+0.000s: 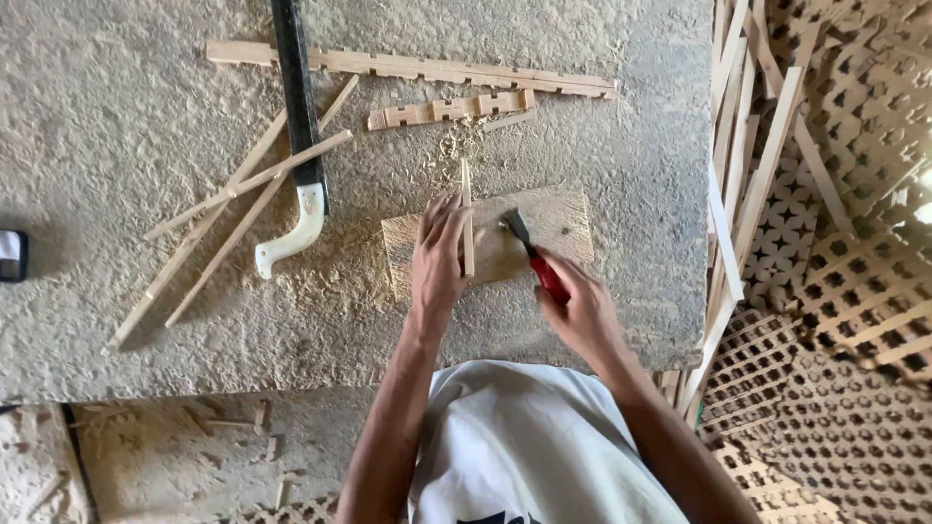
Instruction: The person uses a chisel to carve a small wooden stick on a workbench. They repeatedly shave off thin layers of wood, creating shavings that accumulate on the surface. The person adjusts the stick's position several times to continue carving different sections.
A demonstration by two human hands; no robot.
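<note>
Chisel [529, 254] gripped in right hand [581, 309], left hand [439, 254] fingers pinning wood strip [467, 218]; blade's just beside those fingertips, one slip cuts them.

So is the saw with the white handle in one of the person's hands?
No, the saw lies on the table; the left hand holds a thin wooden strip, the right hand a red-handled chisel.
</note>
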